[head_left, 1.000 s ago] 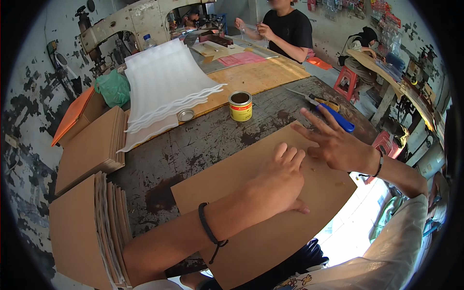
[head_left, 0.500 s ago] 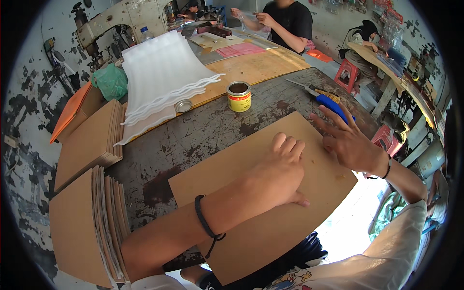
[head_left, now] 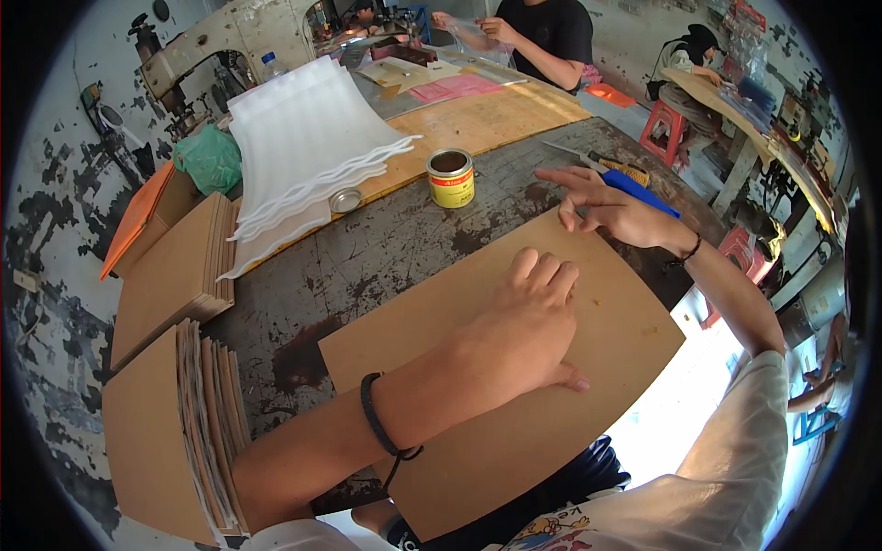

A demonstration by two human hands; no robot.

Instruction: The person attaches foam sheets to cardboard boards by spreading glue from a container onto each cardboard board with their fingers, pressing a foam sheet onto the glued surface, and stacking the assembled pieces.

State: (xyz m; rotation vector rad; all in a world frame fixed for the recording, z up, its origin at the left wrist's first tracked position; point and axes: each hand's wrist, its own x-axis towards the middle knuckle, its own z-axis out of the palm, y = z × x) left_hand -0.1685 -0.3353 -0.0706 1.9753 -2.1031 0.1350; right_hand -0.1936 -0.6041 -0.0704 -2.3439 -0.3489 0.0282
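Note:
A brown sheet of board [head_left: 459,459] lies aslant on the dark worn table, its near end sticking out over the edge. My left hand [head_left: 524,326] rests on it with curled fingers and the thumb out to the side; whatever the fingers might hold is hidden. Over the board's far corner is my right hand [head_left: 616,211], index finger stretched out and the others bent apart, with nothing visible in it. Just beyond it lie a blue-handled tool [head_left: 643,195], partly covered by the hand, and a yellow-and-black handle [head_left: 627,171] near a thin metal blade [head_left: 568,151].
An open yellow-and-red tin [head_left: 450,184] stands past the board, its round lid [head_left: 345,200] to the left. White foam sheets [head_left: 308,138] drape behind. Stacked brown boards [head_left: 152,432] fill the left side. Across the table, a person [head_left: 542,46] handles clear plastic.
My right hand has moved left and away from me, from over the board's right part to its far corner. The left hand stays about where it was.

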